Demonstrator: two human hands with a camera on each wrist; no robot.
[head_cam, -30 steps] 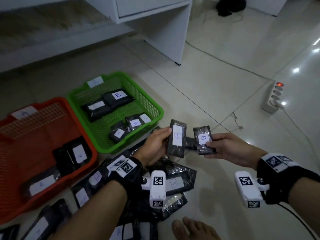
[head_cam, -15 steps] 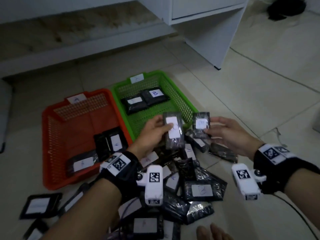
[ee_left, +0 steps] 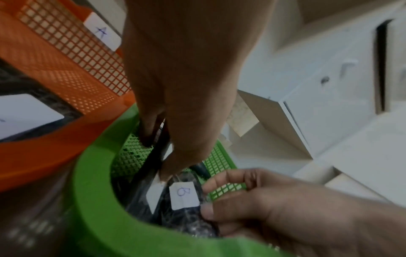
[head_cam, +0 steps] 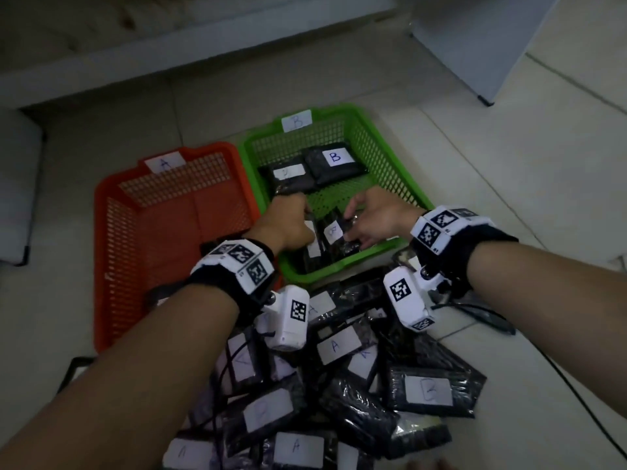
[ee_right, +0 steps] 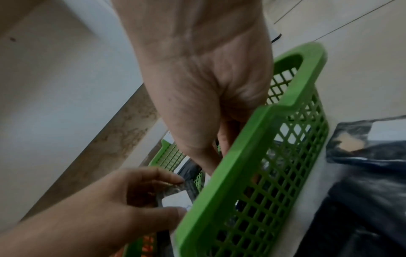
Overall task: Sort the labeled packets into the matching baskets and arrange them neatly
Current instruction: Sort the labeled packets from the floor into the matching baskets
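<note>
The green basket (head_cam: 339,132) tagged B stands right of the orange basket (head_cam: 163,232) tagged A. Both hands are low inside the green basket's near end. My left hand (head_cam: 305,217) pinches a black packet (ee_left: 157,156) that stands on its edge; its white label's letter is hidden. Beside it, my right hand (head_cam: 351,228) grips a black packet labelled B (head_cam: 334,232), seen close in the left wrist view as the B packet (ee_left: 184,194). Two more packets (head_cam: 334,162) lie flat at the basket's far end. In the right wrist view the green rim (ee_right: 241,156) hides my right fingertips.
A heap of several black labelled packets (head_cam: 339,368), marked A or B, lies on the tiled floor before the baskets, under my forearms. A white cabinet (head_cam: 475,45) stands at the far right, and a dark cable (head_cam: 576,401) runs along the floor on the right.
Both hands have moved forward and down from above the heap into the green basket, each still holding its packet. The head view has tilted down over the baskets.
</note>
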